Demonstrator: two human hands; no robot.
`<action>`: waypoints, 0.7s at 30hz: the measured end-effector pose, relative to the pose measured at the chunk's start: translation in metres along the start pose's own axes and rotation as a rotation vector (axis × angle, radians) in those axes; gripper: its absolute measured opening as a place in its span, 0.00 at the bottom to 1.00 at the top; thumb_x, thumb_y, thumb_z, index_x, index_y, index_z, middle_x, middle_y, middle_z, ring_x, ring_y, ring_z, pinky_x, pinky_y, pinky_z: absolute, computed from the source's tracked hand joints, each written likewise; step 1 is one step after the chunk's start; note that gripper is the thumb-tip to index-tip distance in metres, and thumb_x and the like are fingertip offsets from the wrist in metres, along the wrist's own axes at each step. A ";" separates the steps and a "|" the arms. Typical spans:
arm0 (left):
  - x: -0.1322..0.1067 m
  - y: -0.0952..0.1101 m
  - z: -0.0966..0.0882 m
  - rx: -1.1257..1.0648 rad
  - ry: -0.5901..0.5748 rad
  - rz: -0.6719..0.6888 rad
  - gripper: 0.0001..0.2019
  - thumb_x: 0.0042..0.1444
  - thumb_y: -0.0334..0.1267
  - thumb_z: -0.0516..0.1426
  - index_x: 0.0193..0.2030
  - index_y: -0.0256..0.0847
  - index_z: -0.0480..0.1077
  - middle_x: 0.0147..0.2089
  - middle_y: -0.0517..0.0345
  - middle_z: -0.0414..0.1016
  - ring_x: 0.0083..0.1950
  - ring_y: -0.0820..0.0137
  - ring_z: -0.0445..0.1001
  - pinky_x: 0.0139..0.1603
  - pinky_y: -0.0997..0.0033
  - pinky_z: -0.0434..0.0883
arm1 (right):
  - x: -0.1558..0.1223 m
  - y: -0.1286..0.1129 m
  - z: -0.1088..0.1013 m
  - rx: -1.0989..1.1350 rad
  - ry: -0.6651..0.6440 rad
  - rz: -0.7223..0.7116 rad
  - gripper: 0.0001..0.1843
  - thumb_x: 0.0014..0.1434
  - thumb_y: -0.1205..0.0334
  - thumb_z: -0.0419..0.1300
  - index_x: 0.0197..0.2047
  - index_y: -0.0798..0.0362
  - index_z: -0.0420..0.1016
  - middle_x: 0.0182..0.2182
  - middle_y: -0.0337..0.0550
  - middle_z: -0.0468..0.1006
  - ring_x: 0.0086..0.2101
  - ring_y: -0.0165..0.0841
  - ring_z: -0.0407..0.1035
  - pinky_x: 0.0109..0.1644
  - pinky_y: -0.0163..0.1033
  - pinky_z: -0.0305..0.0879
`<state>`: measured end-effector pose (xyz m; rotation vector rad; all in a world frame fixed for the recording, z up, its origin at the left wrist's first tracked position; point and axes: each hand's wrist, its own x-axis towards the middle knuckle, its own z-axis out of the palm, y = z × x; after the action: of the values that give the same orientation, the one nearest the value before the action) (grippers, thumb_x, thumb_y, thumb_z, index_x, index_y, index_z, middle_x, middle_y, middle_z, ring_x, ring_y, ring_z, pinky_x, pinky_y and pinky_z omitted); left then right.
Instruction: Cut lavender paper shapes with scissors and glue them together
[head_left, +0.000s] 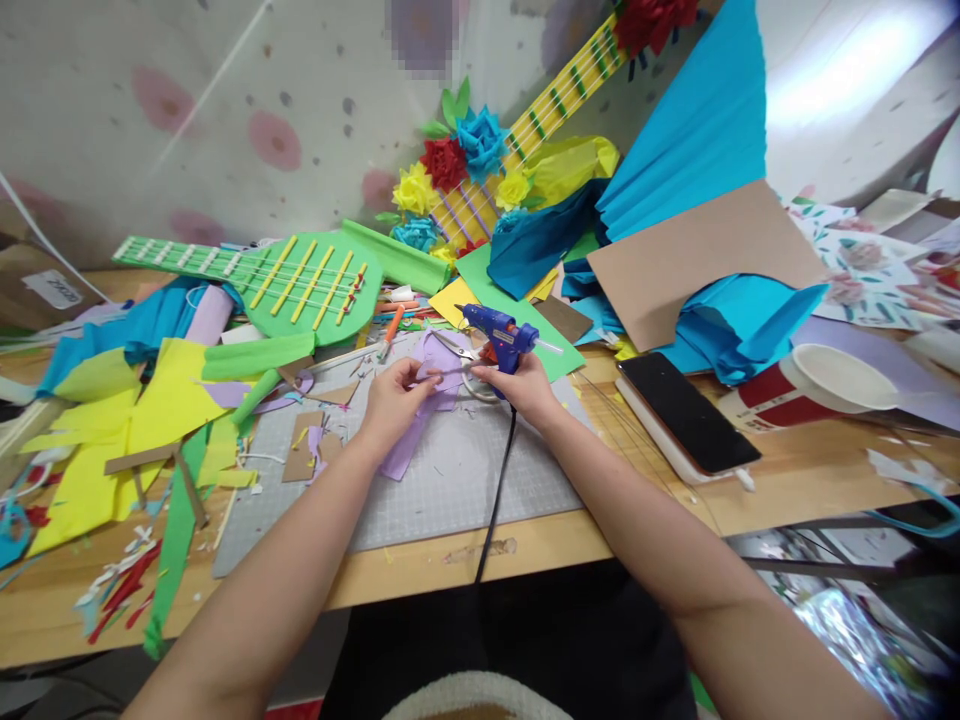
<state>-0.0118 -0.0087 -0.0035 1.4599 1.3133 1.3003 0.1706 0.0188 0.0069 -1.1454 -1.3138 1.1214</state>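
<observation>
Purple paper (442,358) at the cutting mat's (450,490) far edge looks light, limp and easily torn; left hand (394,400) grip pinches its edge, the likeliest safe hold, while right hand (527,388) grip clasps the glue gun (501,335).

Light was bright and even, strongest at the far right, where a white patch was blown out. Shadows on the cutting mat (450,490) were soft and faint. The glue gun (501,338) and purple paper (442,358) in the middle were sharp. The wide lens bowed the table (585,545) along its near edge and stretched the near corners. A pixelated square masked part of the far wall (150,120).
</observation>
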 end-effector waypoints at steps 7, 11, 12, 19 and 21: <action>0.003 0.003 -0.013 0.305 0.277 0.144 0.04 0.47 0.35 0.56 0.30 0.40 0.71 0.34 0.58 0.77 0.35 0.71 0.74 0.37 0.73 0.70 | -0.006 -0.016 -0.025 -0.093 -0.155 0.028 0.19 0.45 0.45 0.60 0.27 0.55 0.69 0.13 0.32 0.63 0.16 0.24 0.57 0.21 0.33 0.54; 0.003 0.004 -0.014 0.452 0.265 0.091 0.03 0.46 0.35 0.57 0.28 0.41 0.72 0.29 0.60 0.76 0.30 0.71 0.72 0.35 0.72 0.68 | -0.008 -0.014 -0.028 -0.284 -0.350 0.063 0.20 0.46 0.44 0.60 0.27 0.54 0.70 0.14 0.34 0.65 0.15 0.25 0.59 0.21 0.35 0.56; 0.003 0.004 -0.014 0.479 0.256 0.081 0.03 0.46 0.35 0.57 0.28 0.41 0.72 0.28 0.60 0.76 0.30 0.70 0.72 0.34 0.72 0.67 | -0.008 -0.012 -0.027 -0.309 -0.359 0.061 0.20 0.46 0.43 0.60 0.27 0.54 0.70 0.16 0.35 0.67 0.16 0.26 0.59 0.21 0.35 0.57; 0.003 0.004 -0.013 0.522 0.186 0.061 0.04 0.46 0.34 0.56 0.28 0.42 0.72 0.29 0.60 0.76 0.30 0.70 0.72 0.35 0.72 0.66 | -0.007 -0.002 -0.021 -0.302 -0.340 0.048 0.20 0.45 0.42 0.60 0.26 0.52 0.70 0.19 0.38 0.72 0.15 0.25 0.59 0.18 0.34 0.58; 0.002 0.004 -0.012 0.523 0.184 0.050 0.04 0.46 0.34 0.56 0.28 0.42 0.72 0.29 0.60 0.76 0.29 0.70 0.72 0.35 0.72 0.66 | -0.007 -0.002 -0.021 -0.302 -0.339 0.052 0.20 0.45 0.42 0.60 0.27 0.53 0.71 0.19 0.38 0.72 0.15 0.24 0.59 0.18 0.34 0.57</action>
<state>-0.0231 -0.0083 0.0034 1.7579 1.8487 1.1965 0.1922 0.0124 0.0088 -1.2485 -1.7706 1.2213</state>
